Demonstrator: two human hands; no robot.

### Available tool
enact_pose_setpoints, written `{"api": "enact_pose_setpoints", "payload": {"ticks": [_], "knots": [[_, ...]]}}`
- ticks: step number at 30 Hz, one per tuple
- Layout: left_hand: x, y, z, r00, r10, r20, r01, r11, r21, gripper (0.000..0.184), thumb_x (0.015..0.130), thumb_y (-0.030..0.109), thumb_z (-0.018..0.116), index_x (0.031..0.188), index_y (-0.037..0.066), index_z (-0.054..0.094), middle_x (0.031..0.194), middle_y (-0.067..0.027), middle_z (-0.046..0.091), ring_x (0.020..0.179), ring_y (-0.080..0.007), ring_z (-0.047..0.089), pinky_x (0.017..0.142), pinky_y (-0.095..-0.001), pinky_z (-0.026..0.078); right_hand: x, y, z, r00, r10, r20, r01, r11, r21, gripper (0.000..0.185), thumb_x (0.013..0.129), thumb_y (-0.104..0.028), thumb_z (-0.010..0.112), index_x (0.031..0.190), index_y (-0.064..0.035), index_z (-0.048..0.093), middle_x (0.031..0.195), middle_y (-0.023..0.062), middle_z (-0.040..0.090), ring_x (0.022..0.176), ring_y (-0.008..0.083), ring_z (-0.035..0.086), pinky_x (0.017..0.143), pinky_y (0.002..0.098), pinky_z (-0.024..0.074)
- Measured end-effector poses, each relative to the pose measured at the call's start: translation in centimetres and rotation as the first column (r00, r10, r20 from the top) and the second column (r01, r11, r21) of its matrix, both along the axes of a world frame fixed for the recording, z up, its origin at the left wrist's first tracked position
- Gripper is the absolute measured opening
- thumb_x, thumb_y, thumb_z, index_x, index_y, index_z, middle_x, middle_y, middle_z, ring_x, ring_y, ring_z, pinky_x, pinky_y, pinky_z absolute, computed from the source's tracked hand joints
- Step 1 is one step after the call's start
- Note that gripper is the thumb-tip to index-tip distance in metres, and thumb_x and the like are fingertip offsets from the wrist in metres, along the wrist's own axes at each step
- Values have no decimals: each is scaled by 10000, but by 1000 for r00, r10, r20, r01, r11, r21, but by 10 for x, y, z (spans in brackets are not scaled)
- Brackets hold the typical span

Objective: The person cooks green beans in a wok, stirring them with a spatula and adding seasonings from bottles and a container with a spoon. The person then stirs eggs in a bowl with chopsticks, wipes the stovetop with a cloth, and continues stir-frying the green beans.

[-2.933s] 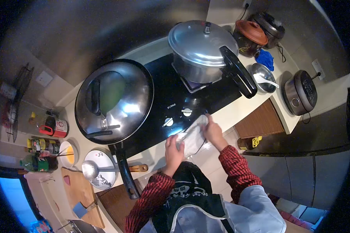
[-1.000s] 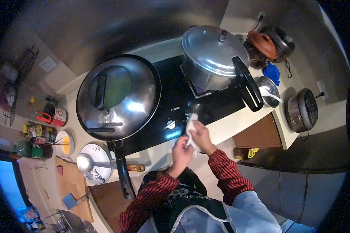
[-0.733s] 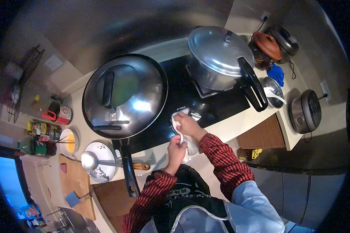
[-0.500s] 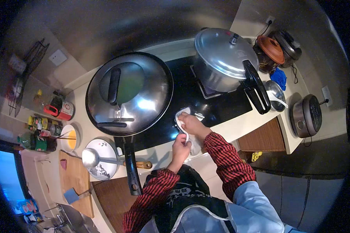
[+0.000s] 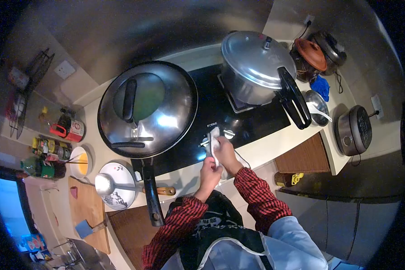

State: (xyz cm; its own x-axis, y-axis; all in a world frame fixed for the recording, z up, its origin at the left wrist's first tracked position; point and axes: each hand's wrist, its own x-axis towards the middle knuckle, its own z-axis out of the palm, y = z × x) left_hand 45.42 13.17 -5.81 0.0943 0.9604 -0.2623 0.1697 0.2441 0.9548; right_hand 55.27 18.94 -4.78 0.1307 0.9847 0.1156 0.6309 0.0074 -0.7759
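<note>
A folded white cloth [image 5: 214, 140] is pinched between my two hands above the front edge of the black cooktop [image 5: 207, 105]. My right hand [image 5: 226, 155] grips its upper part from the right. Lower down, my left hand [image 5: 209, 174] closes on the cloth's near end. The stove knobs [image 5: 229, 134] lie just beyond my fingers. To the left, a wok with a steel lid [image 5: 166, 112] covers one burner, and its black handle [image 5: 153, 198] points toward me. A pressure cooker [image 5: 256, 63] stands on the right burner.
Left of the wok are a plate with a ladle [image 5: 105, 184], a bowl of yellow liquid [image 5: 81, 162], a cutting board [image 5: 87, 207] and several bottles. At right stand a clay pot [image 5: 310, 55], a metal bowl with a white spoon [image 5: 317, 104] and a dark round appliance [image 5: 354, 131].
The cloth has gone from loosely bunched to a narrower, upright fold between my hands. My right hand has shifted slightly down. The brand lettering on the cooktop now shows.
</note>
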Motion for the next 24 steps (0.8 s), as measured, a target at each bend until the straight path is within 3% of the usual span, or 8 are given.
{"api": "enact_pose_setpoints", "payload": {"ticks": [3, 8, 11, 13, 18, 20, 22, 24], "knots": [[-6, -3, -10, 989, 143, 42, -145, 987, 69, 298, 694, 59, 607, 934, 20, 435, 670, -73, 547, 574, -144, 520, 540, -275, 421, -22, 1, 10, 989, -122, 88, 130, 987, -97, 370, 623, -129, 634, 927, -14, 458, 888, 184, 532, 804, 360, 540, 671, 402, 438], [-15, 4, -5, 986, 169, 11, -169, 986, 2, 300, 697, -24, 581, 941, 24, 414, 719, -60, 555, 615, -91, 514, 542, -208, 417, -31, 4, -2, 977, -151, 151, 164, 984, -74, 363, 624, -155, 633, 912, -13, 462, 860, 194, 532, 793, 366, 537, 663, 413, 432], [-17, 3, -5, 983, 171, 60, -171, 985, -3, 284, 698, -19, 579, 935, 19, 428, 711, -55, 549, 609, -95, 512, 540, -206, 413, -29, 2, 0, 981, -125, 151, 138, 987, -84, 332, 654, -120, 591, 937, -5, 462, 860, 199, 534, 794, 368, 535, 665, 414, 431], [-19, 0, -3, 993, 86, 83, -87, 996, 13, 274, 704, 43, 604, 935, 12, 459, 681, -51, 530, 595, -114, 489, 539, -249, 399, -19, -4, 0, 991, -135, 3, 134, 977, -169, 309, 671, -82, 548, 960, -7, 468, 886, 185, 529, 823, 349, 537, 678, 406, 441], [-27, -11, 9, 989, 117, 86, -117, 993, -5, 270, 706, -9, 555, 957, 34, 464, 695, -25, 530, 590, -84, 476, 523, -204, 378, -22, -29, -5, 975, -27, 220, -25, 973, 230, 457, 665, 17, 447, 1121, -12, 443, 1066, 240, 472, 979, 395, 455, 849, 413, 371], [-30, -15, -1, 985, 80, -151, -50, 979, 198, 293, 706, -11, 556, 979, 34, 460, 700, -19, 529, 607, -82, 469, 532, -209, 383, -12, -46, -22, 944, 62, 324, -134, 969, 206, 470, 681, 8, 448, 1150, -19, 453, 1148, 217, 450, 1086, 369, 414, 921, 403, 330], [-29, -22, 15, 980, 50, -193, -10, 980, 201, 282, 718, 5, 560, 981, 35, 466, 700, -17, 531, 625, -84, 478, 554, -209, 391, 16, -48, -28, 958, 120, 259, -165, 974, 158, 425, 694, 1, 461, 1112, -54, 511, 1156, 183, 464, 1092, 343, 425, 923, 381, 347], [-35, -33, 25, 970, 36, -239, 14, 979, 203, 271, 730, 22, 565, 984, 36, 473, 699, -16, 534, 643, -86, 486, 576, -209, 400, 64, -45, -20, 937, 58, 345, -100, 989, 105, 372, 714, 0, 468, 1067, -76, 554, 1155, 160, 476, 1091, 316, 437, 915, 361, 364]]}}
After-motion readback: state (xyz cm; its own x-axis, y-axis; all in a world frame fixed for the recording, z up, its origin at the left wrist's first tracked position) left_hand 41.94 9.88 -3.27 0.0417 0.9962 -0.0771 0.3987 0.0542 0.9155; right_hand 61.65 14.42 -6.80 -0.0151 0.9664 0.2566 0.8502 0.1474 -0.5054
